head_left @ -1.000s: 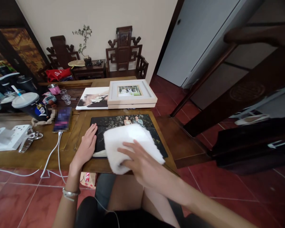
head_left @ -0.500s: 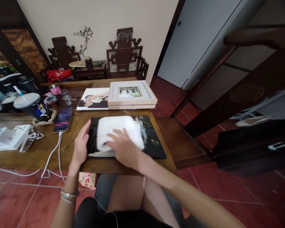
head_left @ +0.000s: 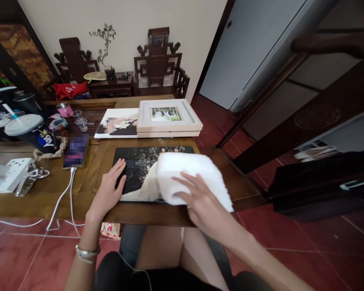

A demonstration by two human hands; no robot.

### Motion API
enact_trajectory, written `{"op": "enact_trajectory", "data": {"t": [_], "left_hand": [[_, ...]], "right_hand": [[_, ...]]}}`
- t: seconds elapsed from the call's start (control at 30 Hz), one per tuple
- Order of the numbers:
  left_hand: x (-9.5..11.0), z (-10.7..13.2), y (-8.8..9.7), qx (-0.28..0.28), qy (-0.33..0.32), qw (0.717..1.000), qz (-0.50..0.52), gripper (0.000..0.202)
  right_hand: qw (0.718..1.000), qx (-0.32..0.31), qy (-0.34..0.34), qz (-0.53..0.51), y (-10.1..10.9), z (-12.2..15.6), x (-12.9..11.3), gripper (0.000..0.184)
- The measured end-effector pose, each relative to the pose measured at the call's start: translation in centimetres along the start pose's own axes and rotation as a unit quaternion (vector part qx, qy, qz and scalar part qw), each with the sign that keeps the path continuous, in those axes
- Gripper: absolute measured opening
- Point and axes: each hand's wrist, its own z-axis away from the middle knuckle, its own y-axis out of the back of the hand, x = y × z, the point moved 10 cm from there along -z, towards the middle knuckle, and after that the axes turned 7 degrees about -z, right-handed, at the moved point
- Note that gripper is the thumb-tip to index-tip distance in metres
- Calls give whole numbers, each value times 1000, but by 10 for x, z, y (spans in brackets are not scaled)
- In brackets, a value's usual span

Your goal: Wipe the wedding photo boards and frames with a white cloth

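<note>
A dark photo print (head_left: 139, 169) lies flat at the near edge of a wooden table (head_left: 57, 190). My left hand (head_left: 109, 190) rests flat and open on its left edge, fingers stretched out. My right hand (head_left: 202, 202) presses a fluffy white cloth (head_left: 191, 173) down on the print's right part, fingers spread over the cloth. The cloth hides the print's right end.
Behind the print sit a white framed photo (head_left: 166, 115) on a stack and an unframed print (head_left: 117, 123). A phone (head_left: 75, 150) with a white cable, a power strip (head_left: 10, 173), cups (head_left: 30, 131) and clutter fill the table's left. Wooden chairs (head_left: 157, 60) stand at the wall.
My right hand swept the white cloth from the near side to the print's upper left, then across to its right end. The left hand stayed on the left edge.
</note>
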Motion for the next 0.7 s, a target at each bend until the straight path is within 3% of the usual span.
{"op": "enact_trajectory", "data": {"t": [0.1, 0.2, 0.27, 0.37, 0.47, 0.6, 0.7], "left_hand": [[0, -1, -1, -4, -4, 1000, -5, 45], [2, -1, 1, 5, -14, 1000, 2, 44], [1, -1, 2, 8, -17, 1000, 3, 44], [-3, -2, 2, 17, -9, 1000, -7, 42], [-5, -3, 3, 24, -6, 1000, -18, 39], [-2, -4, 4, 22, -11, 1000, -15, 39], [-3, -3, 5, 23, -6, 1000, -5, 42]], "right_hand": [[1000, 17, -26, 5, 11, -8, 29, 57], [999, -19, -38, -13, 4, -49, 35, 62], [998, -47, -41, -30, -5, -89, 24, 60], [995, -77, 23, -66, -20, -148, -17, 57], [992, -90, 56, -73, -32, -186, -50, 53], [992, -86, 58, -72, -33, -187, -55, 51], [993, -61, 54, -80, -19, -162, -27, 54]]}}
